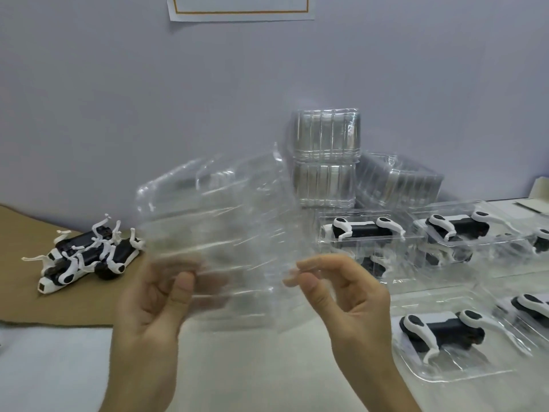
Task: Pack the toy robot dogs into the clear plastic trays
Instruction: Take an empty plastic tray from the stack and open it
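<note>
- L hand (148, 307) front-left, palm toward cam. Thumb + fingers pinch lower-left edge of clear tray (225, 233).
- R hand (353, 304) front-right. Thumb + index pinch same plastic at lower-right edge, other fingers loosely curled.
- clear tray is up off the table (252, 367), spanning between both hands, tilted toward cam. Motion-blurred, can't tell if 1 pc or several nested.
- toy dogs (89, 257): loose pile, black/white, legs sticking up, on brown cardboard (23, 278) at left, well apart from L hand.
- filled trays (416, 373) on right side of table, one dog lying on its side in each where visible. Nearest dog (442, 328) front-right, two more behind (365, 230) (457, 226), others cut by frame edge.
- empty-tray stacks (326, 159) against wall (118, 99) behind the held tray: two blocks one on top of other, another stack (401, 185) leaning just beside on the right.
- paper sheet (237, 7) w/ orange border on wall, top centre; text not readable.
</note>
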Available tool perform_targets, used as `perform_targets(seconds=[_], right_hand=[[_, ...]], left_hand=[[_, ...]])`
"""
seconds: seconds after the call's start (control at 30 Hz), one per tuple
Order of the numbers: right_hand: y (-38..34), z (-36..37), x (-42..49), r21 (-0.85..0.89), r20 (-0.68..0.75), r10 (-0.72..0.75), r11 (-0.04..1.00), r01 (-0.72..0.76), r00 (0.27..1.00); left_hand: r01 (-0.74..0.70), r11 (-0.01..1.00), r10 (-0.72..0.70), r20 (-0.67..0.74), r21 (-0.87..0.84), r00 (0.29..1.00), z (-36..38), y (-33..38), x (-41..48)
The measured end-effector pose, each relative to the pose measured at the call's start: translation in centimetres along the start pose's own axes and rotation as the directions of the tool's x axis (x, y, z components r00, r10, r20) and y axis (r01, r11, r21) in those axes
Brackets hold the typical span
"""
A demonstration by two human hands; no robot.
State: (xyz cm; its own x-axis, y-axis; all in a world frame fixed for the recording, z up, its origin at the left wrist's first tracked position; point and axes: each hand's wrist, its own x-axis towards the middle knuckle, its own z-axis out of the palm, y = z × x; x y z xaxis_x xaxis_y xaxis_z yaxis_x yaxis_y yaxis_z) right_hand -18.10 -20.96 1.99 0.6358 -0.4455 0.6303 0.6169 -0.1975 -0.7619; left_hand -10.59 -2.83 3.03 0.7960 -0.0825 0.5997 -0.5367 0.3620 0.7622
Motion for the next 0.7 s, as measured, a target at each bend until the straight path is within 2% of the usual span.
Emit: perform_targets(seconds=[0.07,0.13,0.2,0.23,0.3,0.37,0.43,0.53,0.6,0.67,0.7], right_hand=[[-0.1,-0.4,0.1,0.005,-0.055,-0.032,0.999,0.032,0.998],[-0.1,-0.5,0.0,-0.023,-0.105,-0.073,0.997,0.071,0.992],[0.2,-0.2,-0.5,-0.084,-0.155,-0.129,0.99,0.117,0.98],[0.3,0.1,-0.8,-0.121,-0.178,-0.162,0.982,0.142,0.971],[0.7,0.7,-1.3,-0.197,-0.212,-0.221,0.964,0.18,0.952],[0.9,1.0,-1.6,-0.249,-0.236,-0.268,0.946,0.209,0.934],[1.0,0.9,-1.5,-0.287,-0.244,-0.304,0.93,0.231,0.921],[1.1,0.9,-1.4,-0.319,-0.259,-0.327,0.917,0.239,0.909],[1.1,1.1,-1.3,-0.356,-0.273,-0.339,0.905,0.232,0.9],[1.2,1.2,-1.2,-0.384,-0.283,-0.341,0.897,0.22,0.896],[1.2,1.2,-1.1,-0.397,-0.28,-0.342,0.892,0.217,0.897]], left_hand=[[0.027,1.0,-0.025,-0.146,0.007,0.989,-1.9,-1.0,1.7],[0.147,0.988,-0.155,-0.254,-0.05,0.955,-4.6,-2.6,4.6],[0.263,0.936,-0.326,-0.291,-0.235,0.899,-6.1,-3.3,7.7],[0.28,0.887,-0.392,-0.276,-0.368,0.878,-6.2,-3.3,9.1],[0.296,0.726,-0.522,-0.216,-0.621,0.825,-5.5,-3.4,11.7],[0.329,0.594,-0.627,-0.167,-0.735,0.761,-4.0,-4.3,13.6],[0.427,0.556,-0.714,-0.148,-0.713,0.684,-2.2,-5.9,14.6],[0.551,0.605,-0.759,-0.207,-0.575,0.618,0.7,-8.7,16.0],[0.58,0.547,-0.805,-0.187,-0.604,0.563,2.0,-10.5,17.0],[0.648,0.528,-0.819,-0.128,-0.549,0.559,2.4,-12.5,17.6],[0.712,0.533,-0.827,-0.102,-0.456,0.554,2.2,-13.6,17.8]])
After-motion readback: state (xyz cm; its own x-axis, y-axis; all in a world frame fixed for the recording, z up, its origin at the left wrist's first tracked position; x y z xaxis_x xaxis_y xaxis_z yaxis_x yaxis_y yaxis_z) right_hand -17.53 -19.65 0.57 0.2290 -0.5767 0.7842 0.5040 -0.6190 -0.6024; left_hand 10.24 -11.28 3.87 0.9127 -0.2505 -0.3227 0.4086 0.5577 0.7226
